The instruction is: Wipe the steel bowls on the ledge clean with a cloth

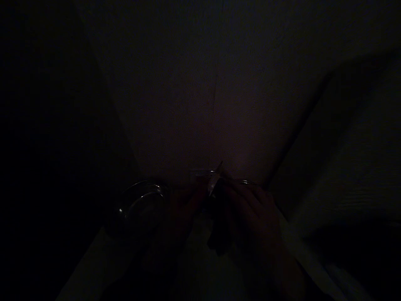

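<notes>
The view is very dark and most outlines are faint. My right hand comes in from the lower right, its fingers bent around a dark object with a small pale, shiny end. The kind of object does not show. From the other side my left hand reaches to the same object, its fingers closed and mostly lost in shadow. Left of it stands a shiny round bowl-like vessel. Just behind the hands lies a clear, glinting flat thing.
A pale wall-like surface with a thin vertical seam rises behind the hands. To the right a lighter panel runs at a slant. Behind the right hand a curved shiny rim catches light. A pale surface lies below.
</notes>
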The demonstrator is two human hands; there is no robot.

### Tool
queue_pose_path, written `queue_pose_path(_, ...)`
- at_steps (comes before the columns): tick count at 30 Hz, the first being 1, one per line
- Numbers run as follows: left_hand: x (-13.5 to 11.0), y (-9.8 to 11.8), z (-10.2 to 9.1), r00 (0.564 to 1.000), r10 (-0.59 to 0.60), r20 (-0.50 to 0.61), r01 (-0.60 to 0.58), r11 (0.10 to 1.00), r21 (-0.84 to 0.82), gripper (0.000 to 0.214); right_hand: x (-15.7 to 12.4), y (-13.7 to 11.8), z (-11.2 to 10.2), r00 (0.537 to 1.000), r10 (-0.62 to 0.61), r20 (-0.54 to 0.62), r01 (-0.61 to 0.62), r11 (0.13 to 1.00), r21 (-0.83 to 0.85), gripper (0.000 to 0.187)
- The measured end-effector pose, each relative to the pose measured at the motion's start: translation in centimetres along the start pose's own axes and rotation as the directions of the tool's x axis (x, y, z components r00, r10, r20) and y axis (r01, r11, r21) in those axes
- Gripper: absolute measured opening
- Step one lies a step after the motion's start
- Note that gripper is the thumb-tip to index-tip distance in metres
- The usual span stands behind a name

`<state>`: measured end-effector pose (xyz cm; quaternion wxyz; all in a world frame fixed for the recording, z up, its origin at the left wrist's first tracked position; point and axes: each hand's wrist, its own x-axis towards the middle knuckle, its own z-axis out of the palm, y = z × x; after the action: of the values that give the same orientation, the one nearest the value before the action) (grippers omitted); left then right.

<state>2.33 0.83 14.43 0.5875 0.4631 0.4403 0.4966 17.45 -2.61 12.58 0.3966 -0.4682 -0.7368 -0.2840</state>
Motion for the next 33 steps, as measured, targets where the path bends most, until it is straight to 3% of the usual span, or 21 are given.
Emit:
queue_pose_path(4, -0.1, 0.1, 0.2, 1.000, 0.005, -0.007, -0.005, 0.998, -0.066, 0.019, 0.1, 0.6, 0.0, 0.998, 0.042, 0.037, -0.043, 0.999, 0.023, 0.025)
queue_pose_path(10, 0.4, -0.4, 0.0, 0.981, -0.075, -0.180, 0.068, 0.997, -0.044, 0.026, -0.6, -1.2, 0.3, 0.995, -0.093, -0.021, 0.092, 0.996, -0.003, 0.025)
queue_pose_path(16, 0.2, -0.5, -0.2, 0.998, -0.051, -0.038, 0.048, 0.996, -0.074, 0.026, 0.0, 0.7, 0.0, 0.999, 0.030, 0.023, -0.030, 0.999, 0.018, 0.026)
queue_pose_path(19, 0.5, -0.8, -0.1, 0.996, -0.052, -0.076, 0.043, 0.993, -0.108, 0.028, 0.0, 1.0, 0.1, 0.999, 0.028, 0.033, -0.029, 1.000, 0.008, 0.027)
queue_pose_path(25, 1.2, -1.2, 0.1, 0.991, -0.050, -0.124, 0.029, 0.985, -0.167, 0.031, -0.4, -0.8, 0.3, 0.995, -0.103, -0.014, 0.103, 0.995, 0.007, 0.024)
queue_pose_path(33, 1.1, -1.3, 0.0, 0.994, -0.037, -0.100, 0.025, 0.993, -0.116, 0.031, 0.3, 1.0, 0.0, 0.999, 0.027, 0.022, -0.027, 1.000, 0.003, 0.026)
